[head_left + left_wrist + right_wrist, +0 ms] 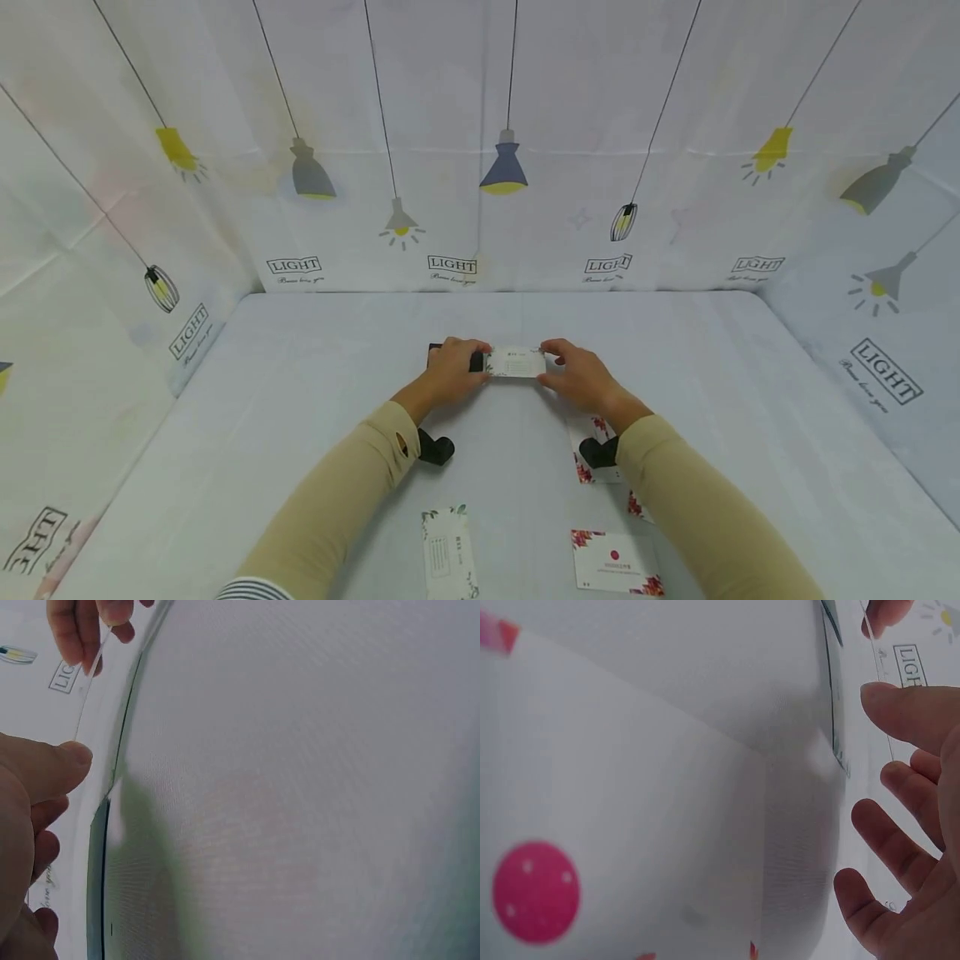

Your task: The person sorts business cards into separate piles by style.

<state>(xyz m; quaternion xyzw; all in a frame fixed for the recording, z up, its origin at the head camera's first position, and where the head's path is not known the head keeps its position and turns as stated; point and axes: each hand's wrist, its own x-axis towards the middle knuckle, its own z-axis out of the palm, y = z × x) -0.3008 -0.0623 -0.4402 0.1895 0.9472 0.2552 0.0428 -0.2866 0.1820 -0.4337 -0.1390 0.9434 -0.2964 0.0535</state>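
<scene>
A white business card (516,364) with green leaf corners is held up between both hands. My left hand (453,372) pinches its left end, and my right hand (579,379) pinches the right end between thumb and fingers. Seen almost edge-on, the card (88,697) is a thin line beyond the left thumb (56,769) in the left wrist view. In the right wrist view the right hand (922,802) has its lower fingers spread off the card. A black flat object (476,362) lies behind the left hand, which covers much of it.
Another leaf-patterned card (448,554) lies upright at the table's near side. Red-flowered cards (611,562) lie at the near right, some partly under the right forearm. Black wrist devices (437,448) jut inward from both sleeves. A printed curtain (555,250) borders the table's far edge.
</scene>
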